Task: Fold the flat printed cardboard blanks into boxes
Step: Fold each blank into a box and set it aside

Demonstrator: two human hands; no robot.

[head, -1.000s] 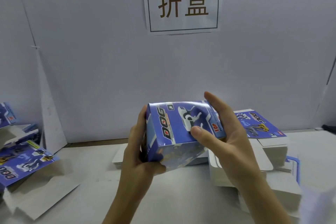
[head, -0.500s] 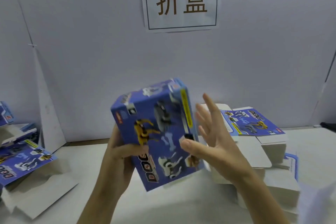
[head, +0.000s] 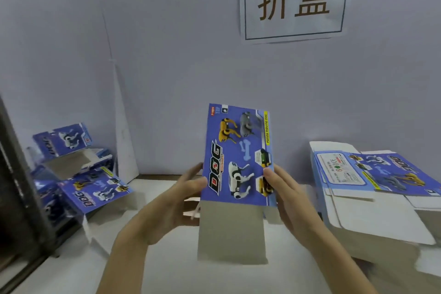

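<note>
The box [head: 236, 157] is held upright above the table [head: 167, 270], its bottom flap [head: 231, 231] not yet tucked. The left hand [head: 176, 200] and right hand [head: 286, 193] pinch its side edges. Folded boxes [head: 93, 188] lie left. The stack of flat blanks [head: 372, 174] at right suggests much remains.

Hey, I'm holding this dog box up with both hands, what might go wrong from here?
The grey flap hangs open below the box; it may bend or catch on the table. The left hand and right hand pinch only its side edges, so it might slip.
</note>
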